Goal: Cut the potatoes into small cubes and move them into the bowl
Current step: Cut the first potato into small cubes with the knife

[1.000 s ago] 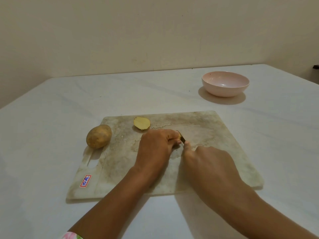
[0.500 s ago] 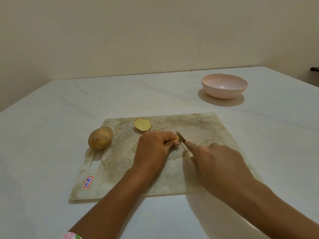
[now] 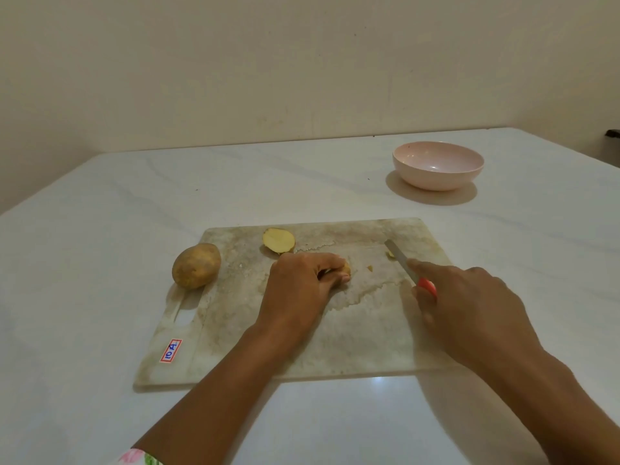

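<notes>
On the worn cutting board (image 3: 362, 337), my left hand (image 3: 302, 283) presses down on a potato piece (image 3: 345, 268), mostly hidden under the fingers. My right hand (image 3: 469, 303) grips a knife (image 3: 401, 260) with a red handle; its blade lies to the right of the piece, apart from it. A small potato bit (image 3: 391, 254) sits at the blade and another small bit (image 3: 370, 268) lies between the hands. A potato half (image 3: 278, 240) rests cut face up at the board's far edge. A whole potato (image 3: 196, 266) lies at the board's left edge. The pink bowl (image 3: 437, 169) stands far right.
The white table (image 3: 100, 246) runs to a cream wall at the back. A red and blue sticker (image 3: 170, 350) marks the board's near left corner, beside a handle slot (image 3: 184, 313). A dark object (image 3: 613, 133) shows at the right edge.
My right hand has swung the knife to the right, away from the held potato piece. Two small cut bits now lie on the board. My left hand stays in place.
</notes>
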